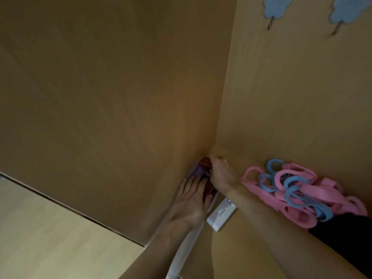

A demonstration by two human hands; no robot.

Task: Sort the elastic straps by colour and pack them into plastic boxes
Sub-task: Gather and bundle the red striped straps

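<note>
Brown wooden panels meet in a corner just below and right of the frame's centre, with two blue cloud-shaped hooks on the wall at 1 o'clock. Both hands work in that corner. The left hand lies released, its fingers straight and pressing down on a red striped strap. The right hand, just at 1 o'clock of the left, is curled and grasping the upper end of the same strap, over a pale plastic box set against the wall. A white carton sits beside the box. At 4 o'clock, a tangled pile of pink and blue straps lies on the desk, well apart from the box.
</note>
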